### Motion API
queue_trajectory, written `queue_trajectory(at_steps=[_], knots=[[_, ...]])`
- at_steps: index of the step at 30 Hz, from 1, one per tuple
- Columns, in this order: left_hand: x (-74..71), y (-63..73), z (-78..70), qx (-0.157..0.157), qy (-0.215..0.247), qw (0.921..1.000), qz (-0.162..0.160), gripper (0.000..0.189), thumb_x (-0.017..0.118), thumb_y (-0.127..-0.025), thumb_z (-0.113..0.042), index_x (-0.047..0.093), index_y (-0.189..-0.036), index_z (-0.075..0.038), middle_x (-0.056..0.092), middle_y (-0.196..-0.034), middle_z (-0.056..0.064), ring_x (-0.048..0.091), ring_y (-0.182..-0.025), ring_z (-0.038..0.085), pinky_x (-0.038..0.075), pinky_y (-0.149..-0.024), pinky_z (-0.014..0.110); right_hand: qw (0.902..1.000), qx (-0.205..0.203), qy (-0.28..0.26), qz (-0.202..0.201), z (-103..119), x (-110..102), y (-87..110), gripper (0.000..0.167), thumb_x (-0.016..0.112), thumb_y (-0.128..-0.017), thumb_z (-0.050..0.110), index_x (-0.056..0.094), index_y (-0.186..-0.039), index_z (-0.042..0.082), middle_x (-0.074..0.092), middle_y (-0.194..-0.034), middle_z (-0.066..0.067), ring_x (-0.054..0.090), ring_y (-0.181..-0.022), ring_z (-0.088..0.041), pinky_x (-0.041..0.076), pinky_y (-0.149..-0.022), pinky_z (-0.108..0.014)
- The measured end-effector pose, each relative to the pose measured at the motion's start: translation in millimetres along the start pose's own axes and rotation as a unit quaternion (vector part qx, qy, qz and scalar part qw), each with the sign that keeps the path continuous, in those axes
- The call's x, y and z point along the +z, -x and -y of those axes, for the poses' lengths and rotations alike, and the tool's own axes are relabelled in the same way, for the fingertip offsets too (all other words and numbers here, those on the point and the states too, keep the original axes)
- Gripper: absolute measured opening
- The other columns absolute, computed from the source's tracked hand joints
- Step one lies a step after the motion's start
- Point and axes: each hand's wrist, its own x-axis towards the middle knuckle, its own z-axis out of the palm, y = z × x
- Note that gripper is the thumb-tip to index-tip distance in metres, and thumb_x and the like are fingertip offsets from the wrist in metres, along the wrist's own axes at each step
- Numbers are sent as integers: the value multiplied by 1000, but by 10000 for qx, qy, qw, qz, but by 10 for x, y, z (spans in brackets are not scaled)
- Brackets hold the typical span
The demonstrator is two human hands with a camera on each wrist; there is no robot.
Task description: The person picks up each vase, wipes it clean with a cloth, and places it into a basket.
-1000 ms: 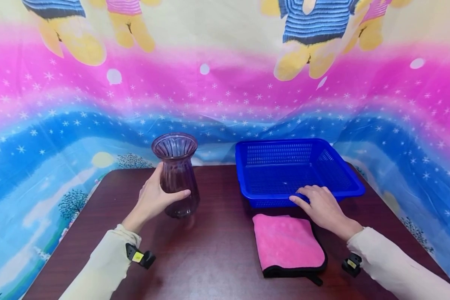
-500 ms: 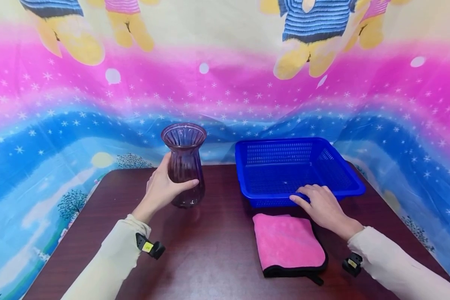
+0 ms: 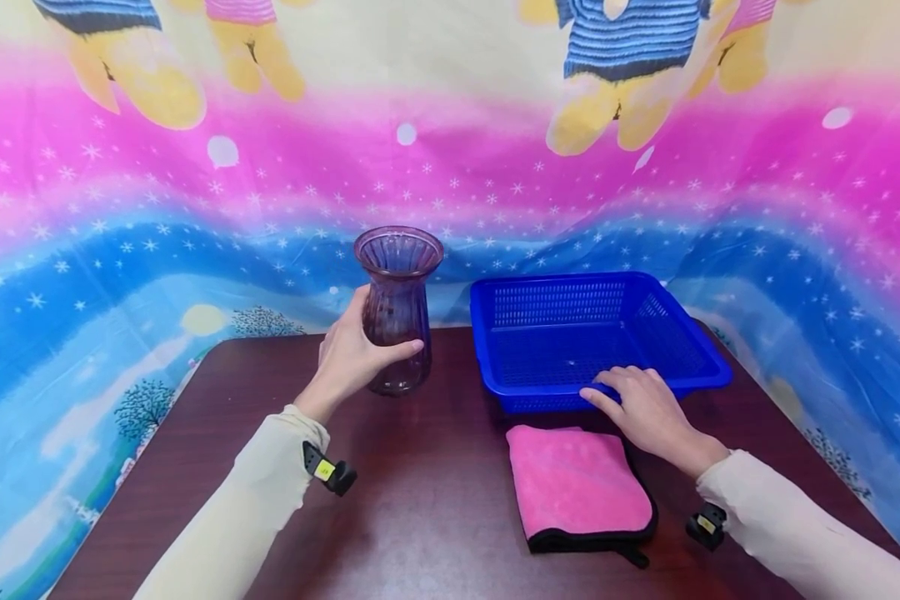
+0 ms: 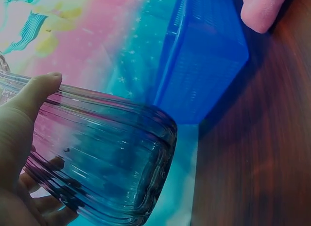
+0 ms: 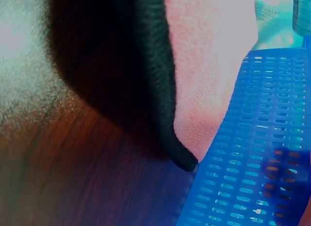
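My left hand [image 3: 351, 354] grips a purple-tinted glass vase [image 3: 399, 312] with a flared, fluted mouth, thumb across the near side and fingers round the far side. The vase is upright, raised off the table, left of a blue plastic basket [image 3: 528, 392]. In the left wrist view the vase's thick base [image 4: 158, 158] shows near the basket's wall [image 4: 199, 75]. On the basket's near rim my right hand [image 3: 652, 417] holds on, fingertips over the inside and thumb at the front. Finger shapes show through the wall's slots [image 5: 243, 172] in the right wrist view.
A folded pink cloth [image 3: 581, 483] with black edging lies in front of the basket, below my right hand. Everything stands on a dark red-brown wooden table [image 3: 405, 517]. A patterned curtain [image 3: 390, 183] hangs behind the table's far edge.
My left hand has carried the vase up and to the right, away from me and closer to the basket. The right hand, basket and cloth have stayed where they were.
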Motion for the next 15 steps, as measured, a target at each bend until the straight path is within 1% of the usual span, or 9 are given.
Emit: queue_trajectory(at_steps=[4,7,11,15], knots=[[51,-41,-71,88,-8,10000,10,96,85,-69,-61,37,-148,-35,65,-131,4,63,-119,30,50,-93,59,10000,-22,-5,17,1,-5,-2,47,56,-103,42,72,-118,1,71,-119,-23,63,-115,-44,44,-96,-61],[101,-71,-127,183,-7,9998,50,97,86,-69,-59,37,-149,-35,64,-134,3,63,-119,30,51,-92,58,10000,-19,-15,12,-1,-14,-1,46,57,-102,42,72,-118,1,71,-119,-22,63,-114,-43,44,-96,-61],[173,-114,-219,340,-104,9994,53,97,85,-69,-60,37,-150,-36,64,-136,1,64,-116,28,53,-90,55,10000,-18,-28,-1,0,-22,1,46,57,-102,41,72,-118,1,71,-118,-22,63,-114,-43,44,-96,-61],[234,-154,-309,466,-218,9987,22,97,85,-69,-61,37,-150,-37,65,-134,-1,65,-113,27,55,-86,52,10000,-34,-23,4,7,-16,-1,46,57,-102,41,72,-118,1,71,-118,-23,63,-114,-44,44,-95,-61]])
